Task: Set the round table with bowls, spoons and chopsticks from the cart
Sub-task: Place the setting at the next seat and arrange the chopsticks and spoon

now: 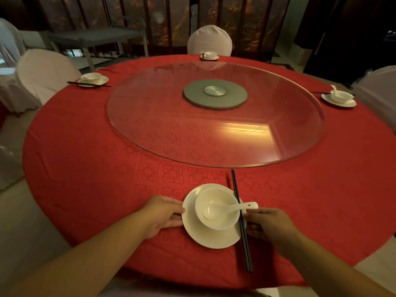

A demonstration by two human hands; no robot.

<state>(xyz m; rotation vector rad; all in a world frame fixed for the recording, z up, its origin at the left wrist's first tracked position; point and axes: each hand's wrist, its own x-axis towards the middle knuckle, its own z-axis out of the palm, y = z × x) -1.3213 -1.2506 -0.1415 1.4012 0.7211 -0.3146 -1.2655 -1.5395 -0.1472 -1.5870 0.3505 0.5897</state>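
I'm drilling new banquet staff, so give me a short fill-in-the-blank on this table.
1. The spoon lies in the near ____.
2. The bowl sits on a ____.
3. The chopsticks lie to the ____ of the plate.
4. The tablecloth is ____.
Missing words: bowl; plate; right; red

Bare cloth around near plate
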